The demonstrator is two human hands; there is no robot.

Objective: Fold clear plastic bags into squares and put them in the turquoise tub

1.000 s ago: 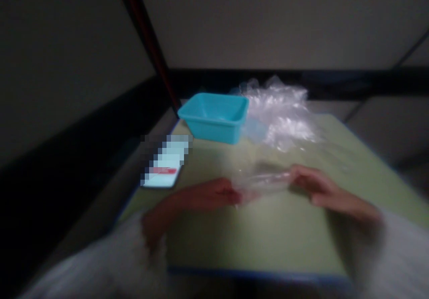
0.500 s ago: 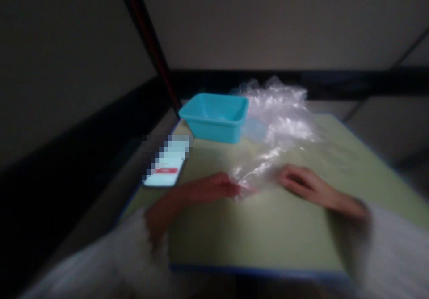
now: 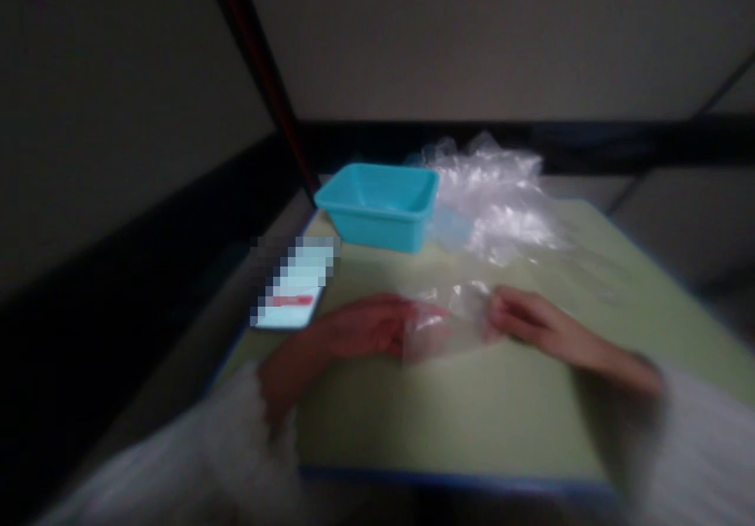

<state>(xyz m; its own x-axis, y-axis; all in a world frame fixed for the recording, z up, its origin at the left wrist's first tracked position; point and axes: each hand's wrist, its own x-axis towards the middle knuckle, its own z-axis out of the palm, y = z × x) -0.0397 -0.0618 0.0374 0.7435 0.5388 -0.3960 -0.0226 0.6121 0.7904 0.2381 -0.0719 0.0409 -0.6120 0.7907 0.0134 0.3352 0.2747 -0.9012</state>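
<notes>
A clear plastic bag (image 3: 451, 318) is stretched between my two hands, low over the middle of the table. My left hand (image 3: 383, 323) grips its left end, with some fingers showing reddish through the film. At its right end, my right hand (image 3: 519, 314) pinches the edge, thumb and fingers together. Just beyond lies a heap of crumpled clear plastic bags (image 3: 507, 204). Beside the heap, on its left, stands a turquoise basket (image 3: 381, 227); no contents show in the part I can see. Blur hides the fingertips' details.
The greenish table (image 3: 460, 424) has a blue edge. A phone (image 3: 289, 312) with a lit screen lies at its left side. Behind the table are a wall with a dark band and a dark red slanting strip.
The bag is now spread flatter between my hands, apart from the heap. My left hand's fingers have shifted on it, and my right hand now clearly grips its right end.
</notes>
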